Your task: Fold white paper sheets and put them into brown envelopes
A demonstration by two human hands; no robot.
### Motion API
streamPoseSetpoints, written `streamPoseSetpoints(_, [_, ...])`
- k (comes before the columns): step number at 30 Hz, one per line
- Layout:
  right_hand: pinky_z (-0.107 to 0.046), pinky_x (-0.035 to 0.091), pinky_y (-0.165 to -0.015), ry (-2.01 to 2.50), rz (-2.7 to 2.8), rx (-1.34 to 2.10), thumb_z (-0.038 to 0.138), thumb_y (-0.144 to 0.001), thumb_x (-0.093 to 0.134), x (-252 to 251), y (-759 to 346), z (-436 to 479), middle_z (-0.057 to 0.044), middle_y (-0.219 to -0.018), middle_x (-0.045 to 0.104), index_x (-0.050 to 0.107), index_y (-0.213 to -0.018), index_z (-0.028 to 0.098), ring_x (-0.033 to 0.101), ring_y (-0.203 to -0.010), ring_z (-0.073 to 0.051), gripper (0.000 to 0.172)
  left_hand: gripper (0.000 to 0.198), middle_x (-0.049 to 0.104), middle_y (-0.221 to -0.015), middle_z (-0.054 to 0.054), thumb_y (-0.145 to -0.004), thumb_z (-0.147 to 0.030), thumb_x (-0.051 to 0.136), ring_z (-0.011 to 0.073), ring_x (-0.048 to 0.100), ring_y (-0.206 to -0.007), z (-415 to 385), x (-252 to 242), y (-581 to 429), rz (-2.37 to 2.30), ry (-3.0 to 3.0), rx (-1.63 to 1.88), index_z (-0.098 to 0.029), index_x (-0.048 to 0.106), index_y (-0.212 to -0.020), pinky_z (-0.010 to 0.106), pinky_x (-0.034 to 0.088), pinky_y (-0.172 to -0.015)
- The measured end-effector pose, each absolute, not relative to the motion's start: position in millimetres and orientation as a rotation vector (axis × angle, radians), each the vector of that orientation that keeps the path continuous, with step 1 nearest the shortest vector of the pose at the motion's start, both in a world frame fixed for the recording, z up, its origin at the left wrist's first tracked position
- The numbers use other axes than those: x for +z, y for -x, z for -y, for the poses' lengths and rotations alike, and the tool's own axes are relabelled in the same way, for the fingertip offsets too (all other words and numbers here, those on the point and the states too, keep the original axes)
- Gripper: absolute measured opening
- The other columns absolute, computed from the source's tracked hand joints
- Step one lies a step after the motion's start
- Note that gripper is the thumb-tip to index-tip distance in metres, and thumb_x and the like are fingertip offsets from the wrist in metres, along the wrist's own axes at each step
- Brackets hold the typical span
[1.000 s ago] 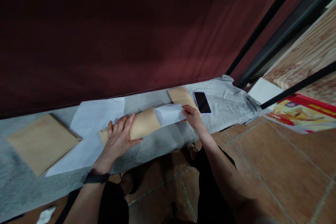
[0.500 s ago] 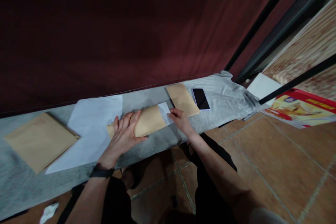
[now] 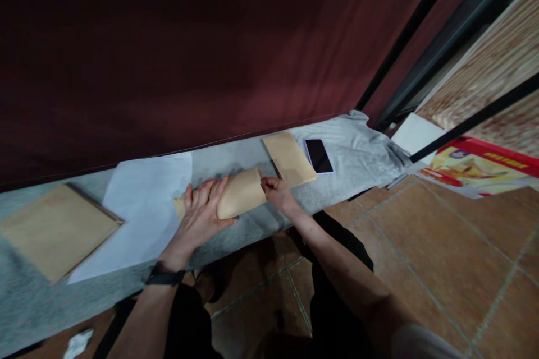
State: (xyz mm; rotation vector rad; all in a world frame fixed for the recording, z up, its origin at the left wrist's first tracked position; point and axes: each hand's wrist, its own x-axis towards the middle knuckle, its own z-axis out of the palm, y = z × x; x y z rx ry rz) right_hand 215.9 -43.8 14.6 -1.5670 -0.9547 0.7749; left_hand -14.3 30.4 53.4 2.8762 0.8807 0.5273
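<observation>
My left hand grips a brown paper envelope, thumb along its near edge and fingers over its top, so that it bulges. The envelope's mouth faces right. At that mouth my right hand is pinched, its fingertips partly inside. Only a sliver of the folded white paper shows there; the rest is hidden in the envelope. Just right of my right hand lies a second batch of brown envelopes. Under and left of my left hand spreads a large white sheet.
A stack of brown envelopes lies at the left on the grey cloth covering the narrow bench. A phone sits at the right. A dark red panel rises behind. Black bars and a red-yellow box are at the right.
The folded white paper has slid left into the envelope, pushed by my right hand. The left hand keeps its hold on the envelope. The view has shifted slightly.
</observation>
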Motion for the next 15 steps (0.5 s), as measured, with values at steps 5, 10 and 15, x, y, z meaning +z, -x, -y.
streamPoseSetpoints(5, [-0.027, 0.049, -0.067, 1.511, 0.929, 0.732, 0.02, -0.082, 0.059, 20.4, -217.0, 48.3, 0.002, -0.076, 0.069, 0.068, -0.082, 0.022, 0.063, -0.07, -0.016, 0.01, 0.106, 0.045, -0.15, 0.021, -0.079, -0.06, 0.072, 0.0404, 0.042, -0.14, -30.1, 54.5, 13.6, -0.869, -2.859, 0.547, -0.022, 0.019, -0.162, 0.062, 0.009, -0.122])
streamPoseSetpoints(10, [-0.025, 0.045, -0.059, 1.481, 0.849, 0.726, 0.021, -0.076, 0.065, 21.6, -221.0, 45.9, 0.007, -0.067, 0.059, 0.061, -0.096, 0.024, 0.056, -0.061, -0.013, 0.02, 0.104, 0.045, -0.15, 0.021, -0.081, -0.063, 0.068, 0.0391, 0.042, -0.14, -30.4, 55.7, 11.6, -0.841, -2.873, 0.527, -0.021, 0.018, -0.162, 0.062, 0.008, -0.122])
streamPoseSetpoints(15, [-0.024, 0.046, -0.057, 1.388, 0.607, 0.954, 0.021, -0.068, 0.07, 24.0, -228.1, 43.5, 0.008, -0.063, 0.058, 0.063, -0.095, 0.023, 0.056, -0.058, -0.013, 0.028, 0.104, 0.032, -0.162, 0.02, -0.08, -0.067, 0.067, 0.0422, 0.027, -0.15, -28.4, 57.2, 10.6, -0.879, -2.818, 0.577, -0.022, 0.019, -0.162, 0.064, 0.004, -0.122])
